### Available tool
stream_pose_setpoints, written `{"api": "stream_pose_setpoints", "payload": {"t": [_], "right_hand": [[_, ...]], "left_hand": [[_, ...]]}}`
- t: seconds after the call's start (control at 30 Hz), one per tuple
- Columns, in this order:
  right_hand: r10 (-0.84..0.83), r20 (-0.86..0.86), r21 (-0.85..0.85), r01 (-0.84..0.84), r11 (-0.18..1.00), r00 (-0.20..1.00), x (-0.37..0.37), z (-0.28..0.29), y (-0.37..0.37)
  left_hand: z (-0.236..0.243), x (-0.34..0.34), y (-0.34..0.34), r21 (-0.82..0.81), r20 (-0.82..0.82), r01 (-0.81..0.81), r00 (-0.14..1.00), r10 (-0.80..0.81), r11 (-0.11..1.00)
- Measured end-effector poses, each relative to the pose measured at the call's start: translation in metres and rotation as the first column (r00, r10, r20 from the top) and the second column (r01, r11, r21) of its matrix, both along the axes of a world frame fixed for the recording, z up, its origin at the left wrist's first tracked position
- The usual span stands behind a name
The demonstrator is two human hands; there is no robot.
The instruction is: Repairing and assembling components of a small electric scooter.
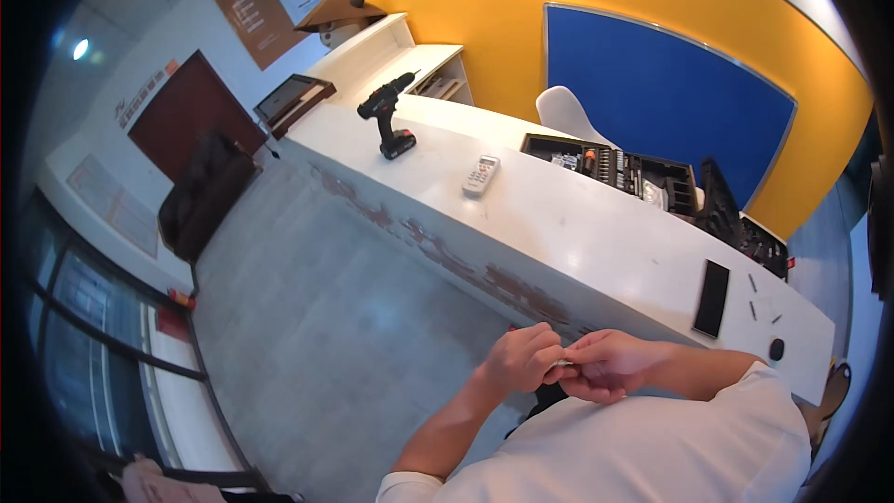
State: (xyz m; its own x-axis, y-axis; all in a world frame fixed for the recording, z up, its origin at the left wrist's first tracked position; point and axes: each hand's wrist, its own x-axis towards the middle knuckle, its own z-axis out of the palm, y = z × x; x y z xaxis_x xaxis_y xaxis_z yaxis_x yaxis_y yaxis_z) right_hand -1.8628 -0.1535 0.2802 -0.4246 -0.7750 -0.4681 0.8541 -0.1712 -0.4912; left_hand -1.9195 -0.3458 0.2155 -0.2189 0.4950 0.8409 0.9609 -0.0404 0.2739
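My left hand [526, 359] and my right hand [610, 363] meet in front of my body, near the front side of the long white counter [559, 214]. Both are closed, fingers curled in and fingertips almost touching. Between them shows a small pale, shiny piece [562, 364], too small and too covered by the fingers to name. Nearest on the counter top, beyond my right hand, lies a black smartphone [711, 298]. Several short, thin dark pieces [753, 310] and a small black rounded object [777, 349] lie to the right of the phone.
A black cordless drill [384, 116] stands upright on the counter's far left part. Right of it lies a white remote control [481, 175]. An open black tool case [619, 168] sits along the back edge, before a white chair [570, 114]. Peeling patches mark the counter's front.
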Motion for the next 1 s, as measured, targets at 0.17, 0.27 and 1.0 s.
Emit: {"api": "stream_pose_setpoints", "payload": {"t": [0.17, 0.27, 1.0], "right_hand": [[0.08, -0.402, 0.035, -0.072, 0.997, 0.912, -0.086, -0.024, -0.012], [-0.019, -0.432, 0.045, 0.042, 0.998, 0.902, -0.132, -0.025, -0.022], [-0.202, -0.452, 0.361, 0.385, 0.849, 0.869, -0.407, -0.019, -0.068]], "left_hand": [[-0.013, -0.076, -0.01, 0.022, 0.249, 0.084, 0.965, -0.087, 0.996], [0.008, -0.122, -0.018, 0.01, 0.268, 0.054, 0.962, -0.055, 0.998], [0.004, -0.422, -0.074, 0.622, 0.732, 0.232, -0.513, -0.449, 0.748]]}}
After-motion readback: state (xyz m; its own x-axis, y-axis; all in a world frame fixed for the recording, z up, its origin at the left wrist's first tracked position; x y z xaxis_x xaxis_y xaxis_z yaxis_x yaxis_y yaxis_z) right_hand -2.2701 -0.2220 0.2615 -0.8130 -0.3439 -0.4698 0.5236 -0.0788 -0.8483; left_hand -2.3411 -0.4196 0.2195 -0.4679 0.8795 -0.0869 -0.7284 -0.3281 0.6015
